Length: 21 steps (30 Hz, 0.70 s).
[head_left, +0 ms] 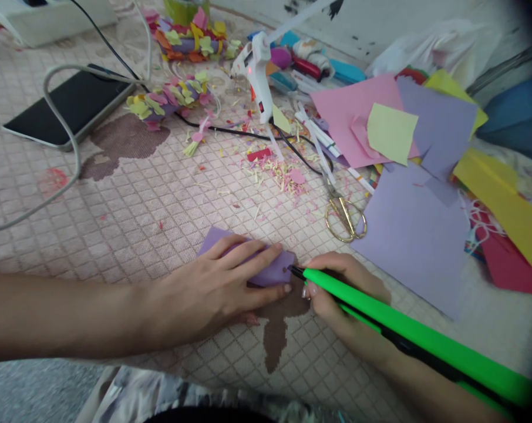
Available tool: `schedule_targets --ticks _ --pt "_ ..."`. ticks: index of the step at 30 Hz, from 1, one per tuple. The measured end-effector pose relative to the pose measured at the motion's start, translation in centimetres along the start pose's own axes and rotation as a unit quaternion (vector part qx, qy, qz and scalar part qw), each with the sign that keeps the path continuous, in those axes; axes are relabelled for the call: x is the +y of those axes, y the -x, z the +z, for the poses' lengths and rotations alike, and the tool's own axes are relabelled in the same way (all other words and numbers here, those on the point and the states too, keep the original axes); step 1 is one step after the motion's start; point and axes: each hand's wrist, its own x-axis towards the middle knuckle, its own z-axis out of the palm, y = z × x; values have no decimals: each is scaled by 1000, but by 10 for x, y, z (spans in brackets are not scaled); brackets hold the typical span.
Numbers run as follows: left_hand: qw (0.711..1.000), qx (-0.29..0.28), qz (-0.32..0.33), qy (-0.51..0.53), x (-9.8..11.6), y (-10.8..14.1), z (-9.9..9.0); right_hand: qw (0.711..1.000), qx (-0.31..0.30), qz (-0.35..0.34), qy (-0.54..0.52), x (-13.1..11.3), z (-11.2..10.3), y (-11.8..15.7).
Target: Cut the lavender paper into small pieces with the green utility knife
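A small purple piece of paper (pixel 272 270) lies on the patterned tablecloth, with a small dark spot near its right end. My left hand (pixel 226 276) rests flat across it, fingers spread and pressing on top, partly covering the sheet. In my right hand (pixel 345 288) is a long green and black tool (pixel 380 311), its kind unclear to me. Its narrow dark tip meets or nearly meets the paper's right end. My right fingers close around the tool near the tip. Gold-handled scissors (pixel 345 220) lie just beyond my right hand.
A white glue gun (pixel 259 76) stands behind paper scraps (pixel 288 173). Purple (pixel 416 235) and pink sheets (pixel 349 111) spread at the right. Two flower-covered purple pieces, one here (pixel 173 100), sit farther back. A black tablet-like device (pixel 72 106) and a grey cable (pixel 63 188) lie left.
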Motion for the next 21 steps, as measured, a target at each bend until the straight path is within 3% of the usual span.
schedule_targets --ticks 21 --pt "1000 -15 -8 0 1 0 1 999 0 -10 34 -1 1 0"
